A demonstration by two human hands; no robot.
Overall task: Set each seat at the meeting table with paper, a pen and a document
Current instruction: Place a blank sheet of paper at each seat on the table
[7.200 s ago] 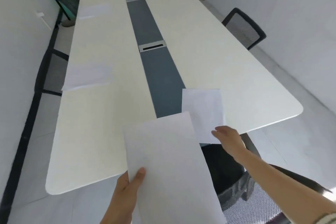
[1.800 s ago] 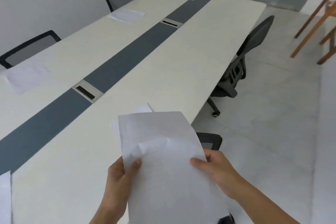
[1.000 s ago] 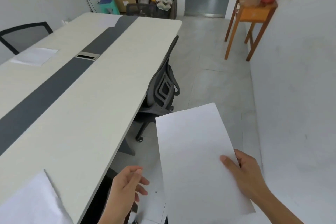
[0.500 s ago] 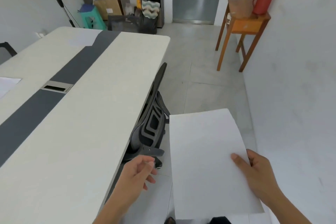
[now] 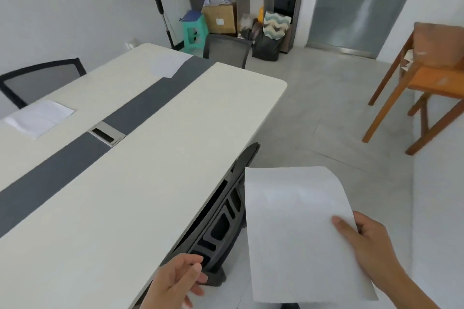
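Observation:
My right hand (image 5: pixel 369 248) grips the right edge of a stack of white paper (image 5: pixel 298 233), held over the floor beside the long cream meeting table (image 5: pixel 140 183). My left hand (image 5: pixel 175 281) hovers empty at the table's near edge, fingers loosely curled. A black mesh chair (image 5: pixel 226 218) is tucked under the table just left of the paper. White sheets lie at two seats: one on the far left side (image 5: pixel 40 116) and one at the far end (image 5: pixel 168 65).
A dark grey strip with a metal cable hatch (image 5: pixel 106 133) runs down the table's middle. Black chairs stand at the left (image 5: pixel 40 78) and far end (image 5: pixel 226 50). A wooden stand (image 5: pixel 426 83) lines the right wall. Shelves, boxes, a fan and a green stool (image 5: pixel 193 31) crowd the back.
I have walked along the table's right side toward the far end. My left hand let go of the paper stack, which now rests only in my right hand.

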